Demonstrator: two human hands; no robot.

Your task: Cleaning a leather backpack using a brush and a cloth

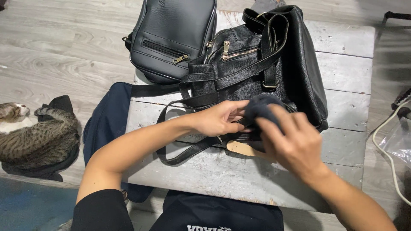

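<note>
The right hand [291,139] is pressing a dark grey soft cloth [261,107] against the black pebbled-leather backpack [257,68], which is lying on the weathered grey wooden table [342,85]. The left hand [220,119] is pinching the bag's lower edge. The leather looks supple, floppy and fairly light; its straps offer the firmest hold.

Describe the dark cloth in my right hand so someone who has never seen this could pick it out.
Start at the weathered grey wooden table and the large black leather backpack lying on it. At the backpack's near edge, the right hand presses a small dark blue-grey cloth, beside the left hand. It is soft, matte and bunched, unlike the shiny black leather around it.
</note>
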